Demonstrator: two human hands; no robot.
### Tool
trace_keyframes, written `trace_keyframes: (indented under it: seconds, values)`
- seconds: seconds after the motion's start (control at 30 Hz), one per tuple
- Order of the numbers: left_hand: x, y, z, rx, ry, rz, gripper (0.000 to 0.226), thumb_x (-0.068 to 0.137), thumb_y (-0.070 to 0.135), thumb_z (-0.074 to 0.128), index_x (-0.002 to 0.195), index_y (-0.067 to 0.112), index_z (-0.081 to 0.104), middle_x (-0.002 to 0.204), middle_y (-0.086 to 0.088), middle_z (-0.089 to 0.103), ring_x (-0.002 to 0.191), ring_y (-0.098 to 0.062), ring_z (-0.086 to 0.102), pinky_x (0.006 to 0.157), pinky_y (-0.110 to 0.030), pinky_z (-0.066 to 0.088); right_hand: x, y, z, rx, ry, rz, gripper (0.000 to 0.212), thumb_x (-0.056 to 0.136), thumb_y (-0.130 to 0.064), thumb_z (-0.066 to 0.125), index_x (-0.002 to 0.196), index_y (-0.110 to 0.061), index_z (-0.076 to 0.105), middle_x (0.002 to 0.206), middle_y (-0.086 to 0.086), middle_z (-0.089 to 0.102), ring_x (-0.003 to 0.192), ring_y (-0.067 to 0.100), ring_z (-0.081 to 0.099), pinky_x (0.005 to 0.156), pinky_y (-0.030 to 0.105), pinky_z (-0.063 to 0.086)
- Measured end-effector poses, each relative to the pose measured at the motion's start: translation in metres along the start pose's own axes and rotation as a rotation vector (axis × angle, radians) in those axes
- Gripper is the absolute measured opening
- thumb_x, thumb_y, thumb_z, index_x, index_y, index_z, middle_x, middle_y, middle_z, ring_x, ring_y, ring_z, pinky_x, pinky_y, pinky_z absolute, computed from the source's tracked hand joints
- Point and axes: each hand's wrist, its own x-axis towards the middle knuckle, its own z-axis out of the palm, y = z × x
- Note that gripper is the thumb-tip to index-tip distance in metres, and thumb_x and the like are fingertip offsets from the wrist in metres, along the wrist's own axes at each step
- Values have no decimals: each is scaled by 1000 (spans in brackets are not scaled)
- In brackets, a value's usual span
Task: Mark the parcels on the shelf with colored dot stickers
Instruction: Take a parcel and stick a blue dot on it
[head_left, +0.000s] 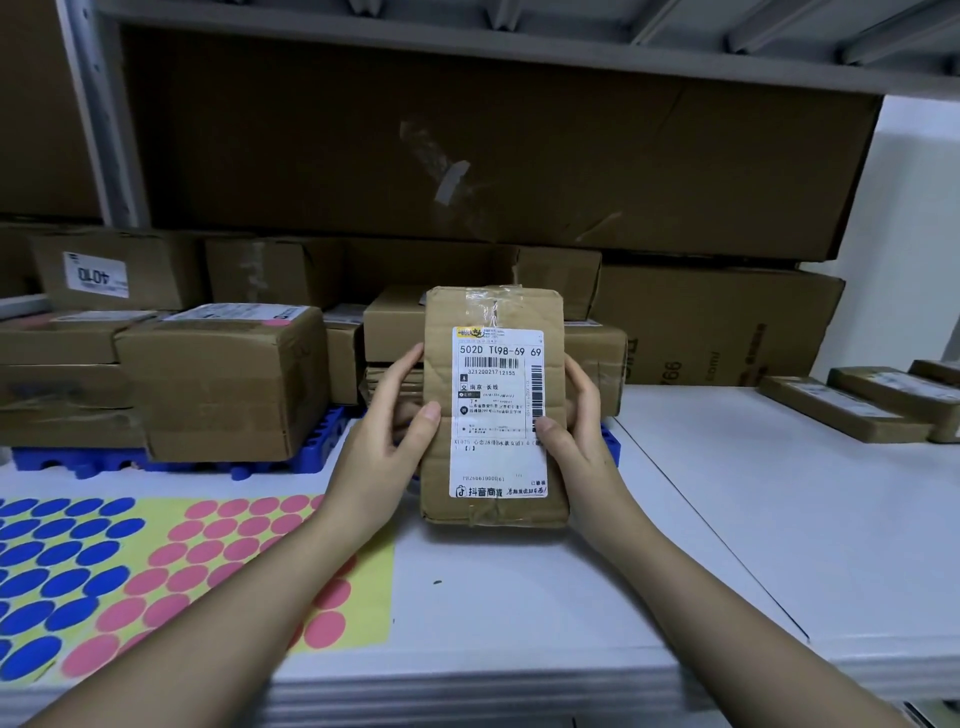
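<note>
Cardboard, brown and creased — a flat parcel (493, 410) stands upright above the white tabletop (701, 519), long axis vertical, its white shipping label (498, 415) facing the camera with the print reading right way up. Both hands grip it by the long edges: the left hand (387, 436) with thumb curled onto the front face, the right hand (576, 431) likewise. Sticker sheets (130, 577) of blue and pink dots lie at lower left — stacked boxes (218, 379) sit on the shelf behind.

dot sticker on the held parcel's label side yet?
No: the parcel held by both hands shows only its white shipping label, no colored dot.
</note>
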Motion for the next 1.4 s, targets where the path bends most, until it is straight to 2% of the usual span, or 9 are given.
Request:
trace_keyframes:
  seconds: [0.13, 0.33, 0.43, 0.6, 0.7, 0.87, 0.93, 1.1, 1.4]
  values:
    - [2, -2, -3, 52, -9, -24, 59, 83, 49, 49, 138, 32, 35, 99, 47, 57, 97, 20, 56, 75, -1, 41, -1, -3, 0, 71, -17, 51, 79, 77, -47, 59, 147, -36, 24, 130, 2, 57, 123, 14, 56, 107, 48, 42]
    - [13, -1, -3, 111, -90, -163, 57, 81, 61, 49, 135, 43, 40, 94, 27, 65, 92, 8, 61, 88, -37, 52, 3, -8, -5, 229, 45, 176, 61, 85, -36, 58, 141, -35, 35, 126, 1, 59, 108, 11, 64, 92, 34, 53]
    - [17, 12, -3, 136, -140, -226, 46, 91, 53, 49, 134, 41, 43, 101, 23, 64, 92, 3, 61, 89, -31, 51, 3, -12, -10, 240, 89, 238, 44, 101, -27, 48, 142, -24, 36, 115, -9, 61, 84, -8, 66, 65, 12, 51]
    - [12, 32, -2, 149, -227, -381, 38, 96, 44, 46, 131, 32, 43, 101, 10, 64, 63, -17, 63, 43, -25, 46, 0, -15, -22, 188, 95, 342, 35, 102, -27, 42, 135, -16, 48, 110, -6, 64, 76, -8, 65, 56, 8, 47]
    - [5, 38, -2, 164, -269, -447, 42, 95, 48, 45, 132, 30, 42, 105, 9, 63, 58, -22, 64, 49, -28, 49, -8, -16, -28, 124, 58, 396, 36, 101, -31, 42, 131, -13, 50, 116, -3, 63, 86, -2, 61, 56, 6, 45]
    - [-5, 42, 3, 152, -296, -505, 26, 96, 43, 47, 120, 33, 46, 82, 9, 65, 43, -9, 60, 48, -23, 49, -16, -18, -39, 71, 8, 476, 33, 101, -32, 44, 125, -12, 52, 98, -7, 60, 66, -12, 59, 49, 4, 41]
    - [-8, 43, 7, 146, -311, -534, 19, 97, 41, 45, 114, 34, 47, 76, 8, 64, 42, -9, 60, 43, -17, 44, -17, -17, -40, 42, -3, 512, 34, 99, -35, 47, 123, -13, 53, 99, -4, 63, 75, -4, 63, 53, 8, 44]
    - [-11, 37, 10, 220, -354, -574, 28, 97, 45, 40, 116, 29, 53, 76, 8, 65, 47, -9, 61, 49, -19, 39, -16, -8, -37, -30, -37, 569, 65, 67, -67, 58, 119, -28, 55, 113, 0, 70, 104, 19, 67, 99, 42, 48]
    - [-9, 28, 10, 183, -370, -640, 41, 99, 46, 37, 114, 13, 55, 83, -6, 63, 48, -14, 61, 40, -20, 43, -9, 3, -33, 33, -44, 639, 60, 63, -65, 64, 111, -30, 60, 108, -1, 73, 102, 23, 69, 102, 48, 48]
